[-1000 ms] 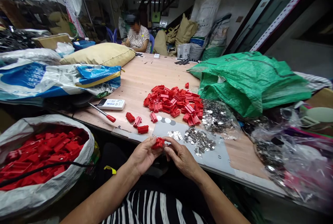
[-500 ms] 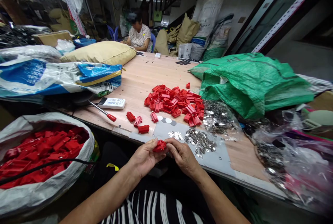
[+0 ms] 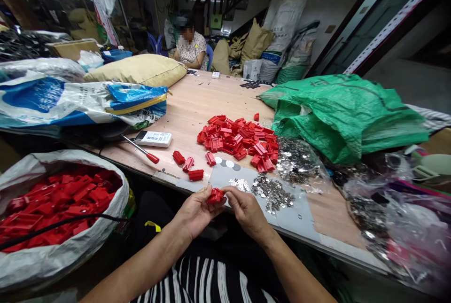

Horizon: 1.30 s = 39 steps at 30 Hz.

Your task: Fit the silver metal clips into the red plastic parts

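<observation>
My left hand (image 3: 195, 214) is closed around a small red plastic housing (image 3: 215, 195), gripping it between thumb and fingers just off the table's front edge. Against the housing's right end, my right hand (image 3: 249, 213) has its thumb and fingertips pinched together. Whatever sits in that pinch is hidden. Small flat metal plates (image 3: 274, 193) lie loose on a grey sheet (image 3: 296, 216) beyond my right hand. Several single red housings (image 3: 196, 174) lie on the table beyond my left hand, and a heap of red housings (image 3: 232, 141) is farther back.
At the left stands a white sack (image 3: 116, 218) filled with red housings. A red-handled tool (image 3: 152, 158) lies by a white box-shaped device (image 3: 155, 138). A green woven bag (image 3: 345, 110) and a clear bag of metal pieces (image 3: 299, 159) occupy the right. Across the table sits a person (image 3: 192, 49).
The whole view has shifted slightly to the right. Both hands stay at the red housing, with only a slight change in the fingers and in the housing's tilt.
</observation>
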{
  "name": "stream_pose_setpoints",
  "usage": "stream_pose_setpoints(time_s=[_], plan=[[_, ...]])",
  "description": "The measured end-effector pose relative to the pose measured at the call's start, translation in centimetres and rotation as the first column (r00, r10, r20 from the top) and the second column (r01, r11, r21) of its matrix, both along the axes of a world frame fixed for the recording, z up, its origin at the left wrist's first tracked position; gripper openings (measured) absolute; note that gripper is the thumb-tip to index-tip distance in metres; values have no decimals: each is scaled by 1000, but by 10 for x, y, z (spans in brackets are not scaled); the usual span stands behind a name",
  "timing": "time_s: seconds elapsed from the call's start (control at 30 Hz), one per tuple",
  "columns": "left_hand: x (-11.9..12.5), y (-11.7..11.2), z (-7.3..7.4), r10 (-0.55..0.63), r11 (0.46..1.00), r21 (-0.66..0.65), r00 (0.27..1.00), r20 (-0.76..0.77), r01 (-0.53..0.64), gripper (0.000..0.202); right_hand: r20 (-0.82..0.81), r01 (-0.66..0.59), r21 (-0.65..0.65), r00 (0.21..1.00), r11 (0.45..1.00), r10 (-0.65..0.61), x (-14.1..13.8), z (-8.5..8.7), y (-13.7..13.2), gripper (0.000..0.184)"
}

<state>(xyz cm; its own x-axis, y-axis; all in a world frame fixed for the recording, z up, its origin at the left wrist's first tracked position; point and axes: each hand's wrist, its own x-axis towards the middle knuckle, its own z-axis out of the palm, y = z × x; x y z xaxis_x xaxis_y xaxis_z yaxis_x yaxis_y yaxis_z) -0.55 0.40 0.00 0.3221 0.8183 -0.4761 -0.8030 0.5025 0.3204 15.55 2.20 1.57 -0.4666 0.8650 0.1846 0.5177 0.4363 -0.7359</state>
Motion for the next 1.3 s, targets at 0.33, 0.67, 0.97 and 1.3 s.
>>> stream_pose_setpoints(time_s=[0.33, 0.67, 0.97, 1.3], plan=[[-11, 5, -7, 166, 977, 181, 927, -337, -110, 26, 65, 113, -28, 992, 993, -111, -6, -6, 32, 23], [-23, 11, -19, 501, 771, 606, 402, -766, 193, 17, 371, 110, 179, 913, 978, -171, -43, -8, 80, 37], [-35, 26, -50, 764, 567, 482, -209, -610, 668, 34, 418, 308, 158, 840, 938, -346, -63, -10, 93, 25], [-34, 29, -34, 758, 620, 598, -192, -623, 508, 39, 125, 357, 36, 925, 934, -358, -43, -9, 74, 16]])
